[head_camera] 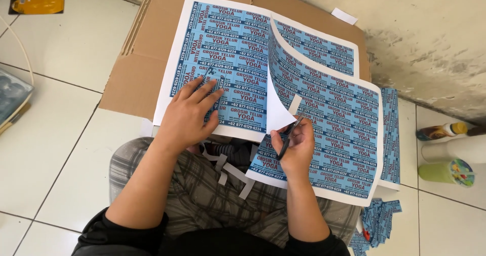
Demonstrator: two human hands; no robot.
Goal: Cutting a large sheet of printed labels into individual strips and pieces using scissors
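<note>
I see the printed label sheet (238,63) at the centre of the frame, blue rows of small labels on white paper, lying over a flattened cardboard box (136,58) on the tiled floor (45,144) and reaching down to my lap. Its long axis runs from the lower centre toward the top of the frame, tilted a little to the right. A cut has opened it from the near edge, and the right-hand part (334,134) curls up and away toward the lower right, its white back showing at the curl.

My left hand (190,115) lies flat on the left part, fingers spread, pinning it down. My right hand (298,143) is closed around a pair of dark scissors (289,135), the blades pointing up toward the top of the frame at the foot of the cut; I cannot tell how far the blades are parted.

The risk I judge here: the lifted part may sag or twist and pull the cut line off the white gap into a row of labels, or the paper may tear ahead of the blades.

White trimmings (230,171) lie across my lap. Cut labels (377,220) are piled at the lower right, a strip of them (390,134) beside the sheet, and bottles (445,170) stand along the right edge.
</note>
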